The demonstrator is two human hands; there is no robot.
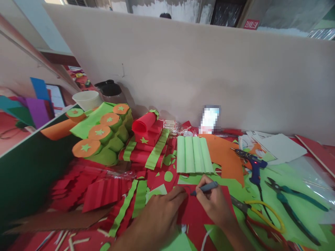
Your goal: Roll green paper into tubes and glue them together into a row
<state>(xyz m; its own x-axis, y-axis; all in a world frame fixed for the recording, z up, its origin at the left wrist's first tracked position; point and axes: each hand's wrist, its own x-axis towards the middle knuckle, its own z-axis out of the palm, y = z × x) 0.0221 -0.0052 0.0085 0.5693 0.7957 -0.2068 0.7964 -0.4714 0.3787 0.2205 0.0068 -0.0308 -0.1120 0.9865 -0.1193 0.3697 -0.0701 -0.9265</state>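
Observation:
A grey-blue pen (210, 187) is pinched in my right hand (216, 205), its tip down on a sheet of red paper (221, 195). My left hand (159, 216) has its fingers drawn together and presses on the same sheet, left of the pen tip. Whether anything small lies under those fingertips is hidden. Part of a dark curved line shows between the two hands. Just behind the sheet stands a pale green piece of rolled paper tubes (195, 155). Scissors (258, 211) with yellow and red handles lie right of my right hand.
At right lie a blue glue gun (258, 165), green-handled pliers (290, 200) and orange paper (225, 157). Red and green paper models (146, 139) and folded red strips (102, 193) are at left. A white bowl (87, 100), flask (111, 92) and phone (209, 118) stand behind.

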